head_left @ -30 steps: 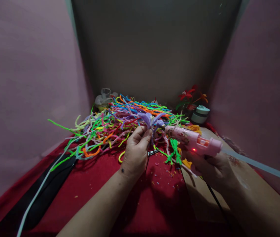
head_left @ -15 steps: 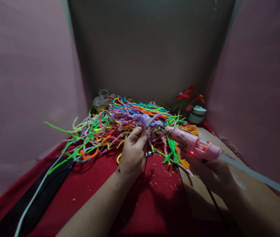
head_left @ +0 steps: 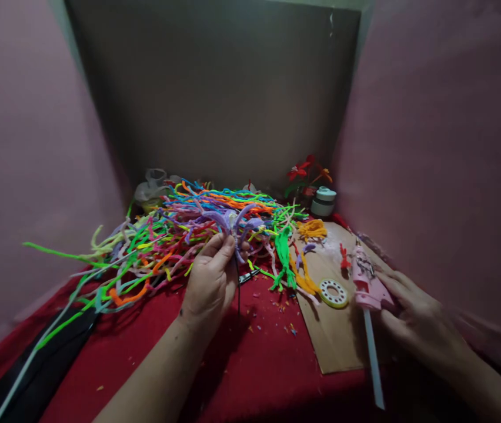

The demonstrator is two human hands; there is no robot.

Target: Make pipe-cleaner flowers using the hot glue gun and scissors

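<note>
My left hand [head_left: 213,276] pinches the thin dark stem of a purple pipe-cleaner flower [head_left: 234,226], just below its petals. The flower stands upright with its curved petals spread out. On the right, my right hand [head_left: 413,311] has its thumb and fingers about the handle of a pink glue gun [head_left: 364,281], whose nozzle points away from me. A long pale glue stick [head_left: 373,358] sticks out of its back end. The gun is over a piece of brown cardboard [head_left: 321,338]; whether it rests there I cannot tell.
A heap of colourful pipe cleaners [head_left: 215,205] spreads over the red cloth [head_left: 250,364]. Scissors [head_left: 249,275] lie partly beneath it. On the cardboard sits a yellow-rimmed disc [head_left: 333,292] with holes. Behind stand red flowers [head_left: 306,170] and a pale green jar [head_left: 323,201].
My right hand has carried the glue gun away from the flower, to the right, turning its nozzle from leftward to forward. My left hand still holds the flower. The view has shifted to the right.
</note>
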